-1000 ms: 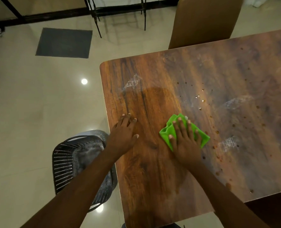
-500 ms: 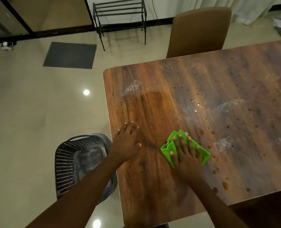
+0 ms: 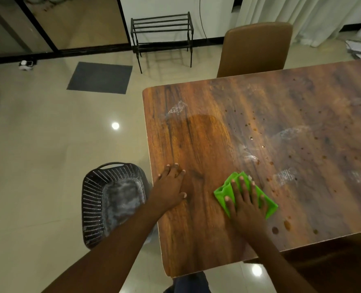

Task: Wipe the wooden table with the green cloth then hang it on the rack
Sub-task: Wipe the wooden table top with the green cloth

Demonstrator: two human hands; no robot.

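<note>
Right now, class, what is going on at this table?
A person is wiping the wooden table. The right hand presses the green cloth flat with straight fingers; the left hand rests open on the wood. Brown spots dot the surface beside the cloth. The cloth is not yet on the rack.

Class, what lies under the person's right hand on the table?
A green cloth, pressed flat onto the wooden table by the right hand; its edges show on either side of the hand. The wood beneath the cloth is covered, so any spots there cannot be seen.
</note>
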